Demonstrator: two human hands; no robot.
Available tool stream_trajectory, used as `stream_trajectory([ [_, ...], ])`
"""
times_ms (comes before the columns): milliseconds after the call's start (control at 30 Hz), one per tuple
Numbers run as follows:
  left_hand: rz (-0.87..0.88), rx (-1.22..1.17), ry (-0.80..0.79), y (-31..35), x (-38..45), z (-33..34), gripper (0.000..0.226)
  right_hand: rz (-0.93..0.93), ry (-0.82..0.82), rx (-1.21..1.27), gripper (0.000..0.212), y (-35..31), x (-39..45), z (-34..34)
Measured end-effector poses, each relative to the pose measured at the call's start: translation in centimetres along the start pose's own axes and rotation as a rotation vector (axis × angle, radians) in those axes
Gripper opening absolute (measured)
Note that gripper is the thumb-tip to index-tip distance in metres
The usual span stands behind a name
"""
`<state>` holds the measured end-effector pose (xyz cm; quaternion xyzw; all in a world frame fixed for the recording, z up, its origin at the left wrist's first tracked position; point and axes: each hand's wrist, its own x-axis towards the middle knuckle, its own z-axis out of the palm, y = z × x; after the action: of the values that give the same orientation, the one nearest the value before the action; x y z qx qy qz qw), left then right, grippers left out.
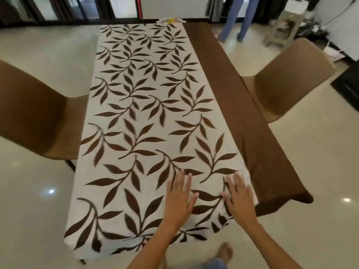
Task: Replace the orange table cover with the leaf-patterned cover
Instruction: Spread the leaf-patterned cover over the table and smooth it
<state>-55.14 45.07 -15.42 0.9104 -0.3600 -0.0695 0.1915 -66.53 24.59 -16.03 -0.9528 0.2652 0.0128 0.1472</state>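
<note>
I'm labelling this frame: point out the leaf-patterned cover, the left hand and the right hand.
leaf-patterned cover [136, 105], head view, middle of the cloth.
left hand [179, 199], head view, back of hand.
right hand [240, 199], head view, back of hand.

Glossy cream floor [291, 162] reflects ceiling lights, two brown chairs [35, 113] flank the table, dark-framed windows [77, 8] behind.

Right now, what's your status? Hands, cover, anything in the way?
Left hand and right hand flat on leaf cover. Cover spread along table; brown strip bare on right. Chairs on both sides, nothing on top.
</note>
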Motion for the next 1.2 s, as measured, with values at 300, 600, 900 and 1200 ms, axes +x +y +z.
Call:
stream_trajectory([
  [300,-0.234,0.076,-0.045,9.1,6.7,6.8,0.068,-0.002,-0.026,-0.027,0.061,13.4,0.5,-4.0],
  [600,-0.244,0.152,-0.045,9.7,7.1,6.8,0.074,-0.400,-0.098,-0.089,0.051,22.2,0.2,-5.9],
  [900,-0.299,0.141,-0.039,11.3,6.1,7.3,0.070,-0.162,-0.069,-0.033,0.070,19.4,1.7,-5.2],
  [1200,-0.330,0.076,0.002,11.8,6.5,7.5,0.069,-0.118,0.063,0.073,0.060,18.5,2.1,-6.7],
])
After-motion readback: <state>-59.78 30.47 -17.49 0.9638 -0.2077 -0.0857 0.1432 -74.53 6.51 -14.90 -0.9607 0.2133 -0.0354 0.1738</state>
